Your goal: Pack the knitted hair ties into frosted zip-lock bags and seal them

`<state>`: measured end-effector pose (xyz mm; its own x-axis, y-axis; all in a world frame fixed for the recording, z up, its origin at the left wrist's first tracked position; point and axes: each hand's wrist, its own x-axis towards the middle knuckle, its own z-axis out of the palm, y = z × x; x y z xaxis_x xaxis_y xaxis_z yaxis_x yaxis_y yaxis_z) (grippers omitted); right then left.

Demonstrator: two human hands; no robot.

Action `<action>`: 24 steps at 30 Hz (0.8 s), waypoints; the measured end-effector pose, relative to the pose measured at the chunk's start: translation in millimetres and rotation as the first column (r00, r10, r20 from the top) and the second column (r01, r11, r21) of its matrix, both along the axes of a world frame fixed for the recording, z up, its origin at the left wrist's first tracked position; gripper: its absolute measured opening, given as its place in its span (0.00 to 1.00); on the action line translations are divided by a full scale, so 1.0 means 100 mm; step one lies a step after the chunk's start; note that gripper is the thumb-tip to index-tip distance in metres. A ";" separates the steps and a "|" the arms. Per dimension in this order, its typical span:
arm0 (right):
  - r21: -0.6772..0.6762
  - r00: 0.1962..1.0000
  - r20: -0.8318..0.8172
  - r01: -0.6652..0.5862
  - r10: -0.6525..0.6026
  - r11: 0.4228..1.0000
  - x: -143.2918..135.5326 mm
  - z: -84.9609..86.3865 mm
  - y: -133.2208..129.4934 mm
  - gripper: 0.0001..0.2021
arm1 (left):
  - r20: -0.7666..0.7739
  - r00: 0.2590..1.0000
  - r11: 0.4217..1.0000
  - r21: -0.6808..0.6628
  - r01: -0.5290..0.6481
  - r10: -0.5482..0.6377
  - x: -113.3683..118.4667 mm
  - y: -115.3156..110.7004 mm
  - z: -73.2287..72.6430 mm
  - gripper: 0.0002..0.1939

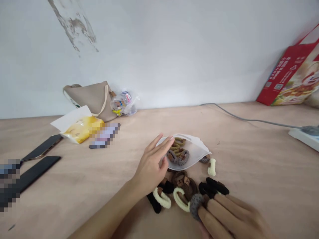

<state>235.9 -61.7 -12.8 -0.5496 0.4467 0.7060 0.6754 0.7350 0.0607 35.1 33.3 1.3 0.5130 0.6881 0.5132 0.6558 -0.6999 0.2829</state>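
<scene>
My left hand (pixel 154 164) rests against the left side of a translucent frosted bag (pixel 195 151), its fingers stretched out and the thumb apart. Inside the bag lie several hair ties, olive ones (pixel 179 142) and grey ones (pixel 183 157). My right hand (pixel 229 215), at the lower right, is closed on a fuzzy grey hair tie (pixel 196 205); its fingertips are partly hidden. Between the hands and the bag are more hair ties: brown ones (pixel 179 178), cream ones (pixel 163 200) and black ones (pixel 211 186). A cream hair tie (pixel 212 167) lies by the bag's right corner.
At the left lie a yellow tissue pack (pixel 79 129), a phone (pixel 106 135) and dark flat objects (pixel 37 176). A beige bag (pixel 91 98) and a clear plastic bag (pixel 126 103) stand against the wall. A grey cable (pixel 239 117) and red carton (pixel 286 74) are at the right.
</scene>
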 end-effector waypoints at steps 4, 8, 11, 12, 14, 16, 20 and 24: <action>-0.018 0.999 -0.007 0.041 -0.041 0.999 0.08 0.25 0.20 0.13 | 0.016 1.000 1.000 -0.007 0.012 -0.012 -0.01 -0.01 0.01 0.30; -0.126 0.990 0.006 0.142 -0.142 0.982 0.26 0.14 0.39 0.10 | 0.012 1.000 1.000 -0.016 -0.004 0.004 -0.03 -0.01 0.01 0.30; -0.152 0.955 0.135 0.283 -0.264 0.947 0.38 -0.03 0.52 0.07 | 0.017 1.000 1.000 -0.015 -0.007 0.008 -0.02 -0.01 0.00 0.31; -0.161 0.940 0.180 0.318 -0.289 0.934 0.41 -0.07 0.57 0.06 | 0.020 1.000 1.000 -0.014 -0.012 0.012 -0.01 -0.01 0.00 0.31; -0.174 0.928 0.218 0.340 -0.301 0.924 0.42 -0.14 0.63 0.07 | 0.024 0.999 1.000 -0.012 -0.023 0.023 -0.01 -0.01 0.00 0.32; -0.182 0.935 0.213 0.324 -0.284 0.928 0.41 -0.16 0.65 0.10 | 0.029 0.999 0.999 -0.005 -0.034 0.034 0.00 -0.01 0.00 0.32; -0.170 0.968 0.186 0.199 -0.166 0.965 0.38 -0.07 0.53 0.10 | 0.028 0.999 0.999 0.004 -0.043 0.043 -0.01 0.00 -0.01 0.32; 0.009 0.977 0.094 -0.194 0.192 0.981 0.36 0.15 0.42 0.12 | 0.022 0.999 0.999 0.002 -0.043 0.043 -0.01 0.00 0.00 0.31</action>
